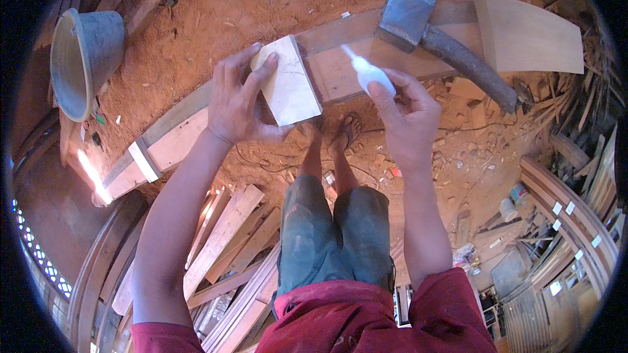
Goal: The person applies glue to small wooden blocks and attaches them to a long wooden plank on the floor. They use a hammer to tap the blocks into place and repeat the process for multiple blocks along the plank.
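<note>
While the left grip [235, 95] is clamped on a pale wooden block [290, 85], the right grip [412, 117] is closed around a small white bottle [374, 80]. Lying between two and three o'clock from the left grip, the block has one fingertip on its broad face and the thumb near its lower edge. It appears over the long wooden counter [347, 68]; whether it touches that surface cannot be told.

The bottle sits between ten and eleven o'clock from the middle of the right grip, with the thumb across its near side and fingers behind. Its narrow nozzle points toward eleven o'clock, and the bottle is at three o'clock from the block, apart from it.

A mallet [407, 16] rests with its blocky head on the counter, at twelve o'clock from the right grip, its handle slanting toward four o'clock. A broad pale wooden piece [530, 36] lies at two o'clock from the same grip, at the counter's end. At eight o'clock from the left grip, a short pale strip [143, 160] crosses the counter. A grey bucket [104, 52] stands tipped between nine and ten o'clock, while loose planks [226, 242] lie at six o'clock.
</note>
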`<act>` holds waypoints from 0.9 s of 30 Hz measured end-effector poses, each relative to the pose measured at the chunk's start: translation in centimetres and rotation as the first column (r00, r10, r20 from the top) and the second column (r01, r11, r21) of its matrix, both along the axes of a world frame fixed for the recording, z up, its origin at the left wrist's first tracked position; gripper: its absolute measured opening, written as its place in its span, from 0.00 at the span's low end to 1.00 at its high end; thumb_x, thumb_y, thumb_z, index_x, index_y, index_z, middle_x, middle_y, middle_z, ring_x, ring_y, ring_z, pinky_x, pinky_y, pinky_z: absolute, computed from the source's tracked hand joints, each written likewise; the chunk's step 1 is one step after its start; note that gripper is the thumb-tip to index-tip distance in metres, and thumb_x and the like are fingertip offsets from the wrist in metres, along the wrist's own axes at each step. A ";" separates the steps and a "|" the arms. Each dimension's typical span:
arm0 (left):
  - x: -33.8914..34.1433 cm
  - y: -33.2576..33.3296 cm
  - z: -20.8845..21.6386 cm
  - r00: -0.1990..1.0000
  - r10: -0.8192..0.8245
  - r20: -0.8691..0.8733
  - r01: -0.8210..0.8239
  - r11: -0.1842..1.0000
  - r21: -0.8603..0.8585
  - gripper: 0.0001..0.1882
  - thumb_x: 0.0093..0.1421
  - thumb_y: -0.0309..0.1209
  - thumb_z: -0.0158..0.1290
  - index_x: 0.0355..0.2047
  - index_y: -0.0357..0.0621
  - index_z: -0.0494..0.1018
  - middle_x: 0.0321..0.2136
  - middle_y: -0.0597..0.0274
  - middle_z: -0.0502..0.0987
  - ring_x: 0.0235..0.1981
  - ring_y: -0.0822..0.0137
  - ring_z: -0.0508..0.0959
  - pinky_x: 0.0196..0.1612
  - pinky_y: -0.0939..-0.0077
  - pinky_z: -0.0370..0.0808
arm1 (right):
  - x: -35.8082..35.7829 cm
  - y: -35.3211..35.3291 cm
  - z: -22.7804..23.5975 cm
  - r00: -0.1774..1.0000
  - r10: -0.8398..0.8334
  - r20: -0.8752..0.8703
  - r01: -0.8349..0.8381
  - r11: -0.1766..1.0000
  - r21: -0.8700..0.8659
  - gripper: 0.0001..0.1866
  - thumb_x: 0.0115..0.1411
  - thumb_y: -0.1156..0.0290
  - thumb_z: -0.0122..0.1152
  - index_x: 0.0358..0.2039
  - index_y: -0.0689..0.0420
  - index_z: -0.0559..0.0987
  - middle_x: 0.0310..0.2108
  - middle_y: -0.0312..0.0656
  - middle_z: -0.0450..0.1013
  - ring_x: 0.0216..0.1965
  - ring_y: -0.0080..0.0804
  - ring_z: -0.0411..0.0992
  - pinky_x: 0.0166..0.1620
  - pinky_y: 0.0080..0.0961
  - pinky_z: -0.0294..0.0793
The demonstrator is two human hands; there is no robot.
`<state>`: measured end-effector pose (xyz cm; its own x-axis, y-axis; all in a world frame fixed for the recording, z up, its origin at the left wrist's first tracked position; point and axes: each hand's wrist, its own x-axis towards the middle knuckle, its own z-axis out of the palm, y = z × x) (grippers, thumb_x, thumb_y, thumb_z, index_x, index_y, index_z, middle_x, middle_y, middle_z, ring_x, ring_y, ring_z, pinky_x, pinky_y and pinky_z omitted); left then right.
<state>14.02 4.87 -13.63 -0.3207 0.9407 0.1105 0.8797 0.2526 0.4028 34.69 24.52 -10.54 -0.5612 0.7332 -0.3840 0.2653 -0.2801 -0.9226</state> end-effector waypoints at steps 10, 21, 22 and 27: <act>0.0 0.1 0.0 1.000 0.006 0.008 -0.006 1.000 -0.005 0.61 0.26 0.58 0.72 0.64 0.50 0.68 0.62 0.42 0.65 0.59 0.44 0.67 0.62 0.49 0.66 | 1.0 -0.2 -2.3 0.998 -0.055 0.035 0.032 0.884 0.467 0.12 0.59 0.75 0.71 0.43 0.59 0.82 0.40 0.39 0.79 0.37 0.22 0.76 0.36 0.19 0.76; -0.1 -0.1 -0.3 1.000 0.004 0.000 -0.004 1.000 -0.013 0.61 0.26 0.58 0.72 0.64 0.49 0.68 0.61 0.43 0.65 0.59 0.44 0.67 0.63 0.49 0.65 | -0.1 -0.8 -3.8 0.995 -0.076 0.067 0.022 0.809 0.587 0.11 0.57 0.75 0.71 0.41 0.57 0.82 0.38 0.41 0.79 0.35 0.34 0.78 0.34 0.28 0.77; -0.1 -0.1 -0.2 1.000 0.003 0.001 -0.003 1.000 -0.018 0.61 0.26 0.57 0.72 0.64 0.49 0.68 0.61 0.43 0.65 0.59 0.44 0.67 0.63 0.49 0.65 | -0.1 -0.8 -3.8 0.994 -0.075 0.076 0.015 0.801 0.598 0.12 0.56 0.75 0.72 0.41 0.58 0.82 0.38 0.41 0.79 0.35 0.34 0.78 0.34 0.28 0.77; 0.1 0.3 0.1 1.000 0.001 -0.001 -0.001 1.000 0.026 0.58 0.27 0.54 0.72 0.63 0.51 0.69 0.60 0.46 0.66 0.57 0.46 0.68 0.59 0.51 0.67 | -0.3 -1.1 -3.4 0.991 -0.079 0.103 0.002 0.804 0.595 0.16 0.55 0.74 0.73 0.44 0.58 0.81 0.39 0.43 0.78 0.34 0.35 0.77 0.35 0.28 0.77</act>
<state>14.08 5.15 -13.49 -0.3218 0.9371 0.1350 0.8798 0.2432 0.4084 34.36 23.44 -13.97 -0.5047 0.8603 0.0720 0.3825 0.2976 -0.8747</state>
